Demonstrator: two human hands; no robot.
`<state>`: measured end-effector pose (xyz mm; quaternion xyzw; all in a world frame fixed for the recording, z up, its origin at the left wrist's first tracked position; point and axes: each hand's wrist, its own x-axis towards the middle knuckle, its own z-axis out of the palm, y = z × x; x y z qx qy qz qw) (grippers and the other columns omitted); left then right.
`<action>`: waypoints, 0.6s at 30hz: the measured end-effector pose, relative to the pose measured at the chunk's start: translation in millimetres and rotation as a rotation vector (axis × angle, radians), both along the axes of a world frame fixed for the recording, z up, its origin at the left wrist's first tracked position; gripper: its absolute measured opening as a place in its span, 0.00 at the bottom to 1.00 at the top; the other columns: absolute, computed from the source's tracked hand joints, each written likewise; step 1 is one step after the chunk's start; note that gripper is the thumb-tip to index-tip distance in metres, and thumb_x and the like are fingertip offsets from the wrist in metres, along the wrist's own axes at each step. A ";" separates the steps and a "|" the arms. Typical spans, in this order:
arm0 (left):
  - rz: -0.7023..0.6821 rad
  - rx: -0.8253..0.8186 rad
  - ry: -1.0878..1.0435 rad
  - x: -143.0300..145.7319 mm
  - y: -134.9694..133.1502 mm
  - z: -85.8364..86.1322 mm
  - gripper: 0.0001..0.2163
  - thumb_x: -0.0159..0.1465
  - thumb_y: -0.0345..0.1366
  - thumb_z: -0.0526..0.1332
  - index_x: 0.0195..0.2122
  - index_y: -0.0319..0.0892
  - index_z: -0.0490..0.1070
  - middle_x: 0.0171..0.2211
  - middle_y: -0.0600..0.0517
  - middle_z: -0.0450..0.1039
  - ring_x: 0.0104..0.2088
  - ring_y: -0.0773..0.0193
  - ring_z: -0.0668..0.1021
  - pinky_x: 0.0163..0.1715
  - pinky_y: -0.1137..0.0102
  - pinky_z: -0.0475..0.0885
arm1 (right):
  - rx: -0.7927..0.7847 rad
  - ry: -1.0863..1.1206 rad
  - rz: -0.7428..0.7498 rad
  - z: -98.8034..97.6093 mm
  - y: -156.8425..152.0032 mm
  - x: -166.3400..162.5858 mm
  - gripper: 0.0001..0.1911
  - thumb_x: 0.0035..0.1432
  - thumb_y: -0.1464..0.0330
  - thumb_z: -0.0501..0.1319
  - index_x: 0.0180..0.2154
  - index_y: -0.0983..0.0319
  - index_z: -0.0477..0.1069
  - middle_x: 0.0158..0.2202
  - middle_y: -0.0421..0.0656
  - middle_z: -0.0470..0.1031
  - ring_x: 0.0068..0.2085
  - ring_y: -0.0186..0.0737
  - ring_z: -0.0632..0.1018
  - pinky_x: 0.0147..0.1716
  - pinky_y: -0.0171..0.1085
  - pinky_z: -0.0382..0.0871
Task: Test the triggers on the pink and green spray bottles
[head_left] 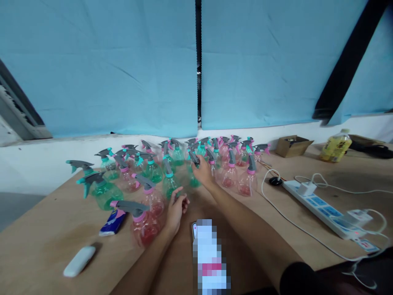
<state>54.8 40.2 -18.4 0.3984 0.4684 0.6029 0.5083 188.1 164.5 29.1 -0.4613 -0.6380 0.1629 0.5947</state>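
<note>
My right hand (202,171) is closed around the grey trigger head of a green spray bottle (194,180), which stands among the others in the middle of the group. My left hand (177,207) hovers nearer to me with loosely curled fingers apart and nothing visible in them. Just beyond it stands another green spray bottle (170,185). To its left, a pink spray bottle (145,229) stands close to my left forearm. Several more green and pink spray bottles with grey heads spread across the back of the table (49,229). A phone (194,231), mostly blurred out, lies between my forearms.
A blue tissue pack (112,223) and a white oblong case (80,261) lie at the left. On the right are a power strip (322,211) with white cables, a round black object (275,181), a cardboard box (293,146) and a yellow-labelled bottle (335,146). Blue curtains (123,69) hang behind.
</note>
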 end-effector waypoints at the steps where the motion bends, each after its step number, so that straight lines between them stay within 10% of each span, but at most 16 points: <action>1: -0.002 0.001 -0.006 -0.1 0.0 0.4 0.26 0.54 0.42 0.64 0.54 0.43 0.65 0.21 0.60 0.70 0.19 0.71 0.69 0.17 0.78 0.56 | 0.022 0.004 -0.006 -2.9 -1.9 0.4 0.19 0.57 0.63 0.60 0.51 0.58 0.68 0.36 0.44 0.76 0.38 0.45 0.76 0.44 0.43 0.68; 8: 0.012 0.020 -0.033 0.0 1.2 0.0 0.28 0.55 0.39 0.63 0.57 0.43 0.61 0.21 0.60 0.70 0.18 0.71 0.68 0.17 0.78 0.57 | -0.042 0.051 0.129 -7.5 -16.7 4.3 0.22 0.50 0.67 0.61 0.49 0.60 0.72 0.28 0.38 0.71 0.28 0.38 0.70 0.32 0.36 0.66; 18: 0.036 0.016 -0.042 -0.3 3.0 -2.8 0.14 0.54 0.42 0.63 0.38 0.46 0.62 0.19 0.63 0.66 0.17 0.72 0.67 0.16 0.79 0.57 | -0.333 0.169 0.952 9.6 -37.6 13.9 0.11 0.45 0.66 0.59 0.31 0.61 0.77 0.27 0.41 0.76 0.30 0.39 0.76 0.33 0.38 0.71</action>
